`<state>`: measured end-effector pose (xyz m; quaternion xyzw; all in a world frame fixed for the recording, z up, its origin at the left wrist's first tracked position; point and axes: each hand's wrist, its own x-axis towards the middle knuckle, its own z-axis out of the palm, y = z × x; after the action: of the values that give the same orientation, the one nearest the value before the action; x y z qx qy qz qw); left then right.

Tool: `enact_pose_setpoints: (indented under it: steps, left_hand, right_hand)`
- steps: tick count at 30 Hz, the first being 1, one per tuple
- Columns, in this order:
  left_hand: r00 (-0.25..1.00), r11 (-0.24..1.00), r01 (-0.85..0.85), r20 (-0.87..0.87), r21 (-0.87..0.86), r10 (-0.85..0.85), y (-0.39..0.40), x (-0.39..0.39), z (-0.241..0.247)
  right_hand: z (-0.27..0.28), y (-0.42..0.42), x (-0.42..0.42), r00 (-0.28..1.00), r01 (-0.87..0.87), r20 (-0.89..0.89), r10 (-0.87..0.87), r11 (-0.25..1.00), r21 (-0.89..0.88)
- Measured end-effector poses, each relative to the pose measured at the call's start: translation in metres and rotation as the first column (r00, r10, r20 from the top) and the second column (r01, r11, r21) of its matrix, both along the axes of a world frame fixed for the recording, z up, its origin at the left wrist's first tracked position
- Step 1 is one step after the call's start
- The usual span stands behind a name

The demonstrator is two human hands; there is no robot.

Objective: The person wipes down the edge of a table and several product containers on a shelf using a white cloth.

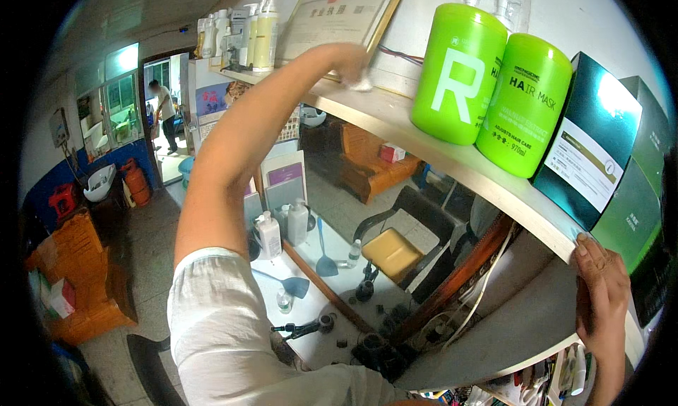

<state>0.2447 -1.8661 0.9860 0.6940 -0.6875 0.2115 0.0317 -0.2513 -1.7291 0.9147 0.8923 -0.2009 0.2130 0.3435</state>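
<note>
My left hand point(350, 64), blurred, reaches to the white wall shelf point(389, 107) and presses a white cloth or tissue point(363, 84) onto its top. Behind it leans a gold-framed certificate point(331, 22). My right hand point(603, 284) grips the shelf's front edge at the right, its thumb hidden. Two large lime-green plastic jars point(458, 75) point(524, 107) stand on the shelf between my hands. Glossy dark-green boxes point(588, 136) point(633, 189) rise just above my right hand. Several pump bottles point(265, 35) are grouped at the shelf's far left end.
A mirror point(339, 178) below the shelf reflects the room. On the white counter point(318, 348) are a pump bottle point(269, 235), a blue spatula point(294, 286) and black appliances point(307, 327). A white cable point(490, 284) hangs by the mirror frame. A person point(165, 112) stands in the doorway; a wooden bench point(79, 279) is left.
</note>
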Motion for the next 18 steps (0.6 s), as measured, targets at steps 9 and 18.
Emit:
enact_pose_setpoints:
  steps: [9,18]
  left_hand:
    - [0.901,0.956,0.284,-0.363,0.077,-0.238,0.038,-0.052,0.011]
    - [0.933,0.961,0.27,-0.232,-0.058,-0.276,-0.077,-0.042,-0.027]
  right_hand:
    - [0.001,0.004,0.004,1.0,-0.013,0.011,0.013,0.999,-0.034]
    - [-0.004,-0.002,-0.001,0.997,-0.055,0.055,0.059,0.996,-0.069]
